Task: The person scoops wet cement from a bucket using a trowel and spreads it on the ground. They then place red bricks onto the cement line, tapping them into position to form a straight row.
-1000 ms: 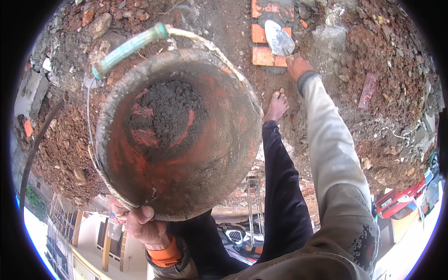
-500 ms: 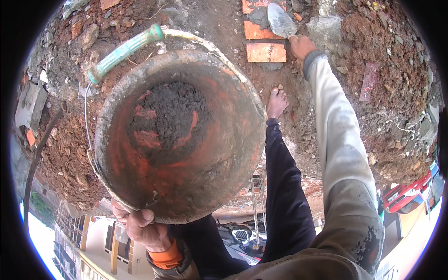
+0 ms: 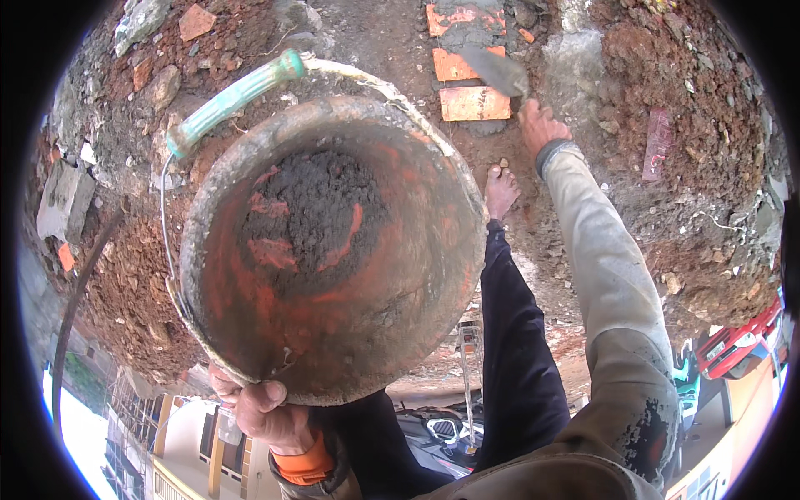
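- Nearest us, our left hand [image 3: 265,414] is closed on the near rim of an orange bucket [image 3: 400,333], fingers curled over the edge, an orange cuff at the wrist.
- The bucket is held up close under the camera; its inner wall is smeared grey, and a lump of dark grey mortar [image 3: 312,208] sits in its bottom.
- The wire bail hangs over the far side, with its pale green grip [image 3: 233,98] at the upper left.
- To the right, our dark trouser leg runs down to a bare foot [image 3: 501,190] standing on damp earth.
- Our right arm, in a light grey sleeve, reaches far out; the right hand [image 3: 540,125] is wrapped around the handle of a trowel [image 3: 493,68].
- The trowel blade lies over a row of orange bricks [image 3: 475,104], partly covered with grey mortar.
- The ground is reddish soil and rubble, with grey stones at the left and a red-brown mound at the right.
- We see a small reddish flat piece [image 3: 657,143] lying on that mound; what it is, we cannot tell.
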The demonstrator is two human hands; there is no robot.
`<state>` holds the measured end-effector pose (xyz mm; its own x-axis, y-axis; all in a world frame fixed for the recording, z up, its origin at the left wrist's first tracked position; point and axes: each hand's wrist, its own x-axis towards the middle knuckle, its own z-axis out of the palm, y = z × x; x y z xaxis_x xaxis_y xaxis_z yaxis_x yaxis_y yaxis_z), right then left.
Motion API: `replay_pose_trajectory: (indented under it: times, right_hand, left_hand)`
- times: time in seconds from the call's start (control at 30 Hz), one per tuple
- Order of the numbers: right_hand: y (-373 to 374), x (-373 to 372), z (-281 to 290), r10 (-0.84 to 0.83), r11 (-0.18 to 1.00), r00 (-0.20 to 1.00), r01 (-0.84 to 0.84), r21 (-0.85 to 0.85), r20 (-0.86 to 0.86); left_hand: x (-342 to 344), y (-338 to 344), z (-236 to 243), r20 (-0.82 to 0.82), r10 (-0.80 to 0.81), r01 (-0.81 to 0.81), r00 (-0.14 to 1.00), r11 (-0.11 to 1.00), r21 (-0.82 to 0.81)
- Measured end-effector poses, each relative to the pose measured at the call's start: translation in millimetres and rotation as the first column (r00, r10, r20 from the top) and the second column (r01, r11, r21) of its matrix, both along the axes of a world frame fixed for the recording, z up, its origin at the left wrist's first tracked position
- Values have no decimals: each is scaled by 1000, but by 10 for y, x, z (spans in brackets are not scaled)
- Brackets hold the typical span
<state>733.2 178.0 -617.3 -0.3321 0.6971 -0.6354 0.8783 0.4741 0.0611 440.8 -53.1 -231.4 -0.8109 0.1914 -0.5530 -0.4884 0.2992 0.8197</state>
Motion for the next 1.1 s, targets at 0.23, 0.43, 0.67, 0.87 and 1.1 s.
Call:
replay_pose_trajectory:
  times: [0.23,0.43,0.67,0.87,1.1]
  right_hand:
    - [-183,-433,-168,-522,838,853,509,-197,-19]
    - [-305,-684,-187,-700,692,712,654,-305,-61]
    - [157,-471,-89,-726,683,650,642,-349,-226]
    - [-145,-143,-576,-529,848,822,511,-138,-211]
    - [84,-735,-160,-706,694,657,563,-449,-267]
  left_hand:
    - [4,66,0,38,-38,39,999,999,-12]
    - [-3,32,-2,17,-38,39,999,999,-36]
    - [3,29,26,2,23,-23,1000,999,32]
    - [-29,-16,17,70,-37,34,997,998,50]
    - [9,3,28,7,46,-46,999,999,12]
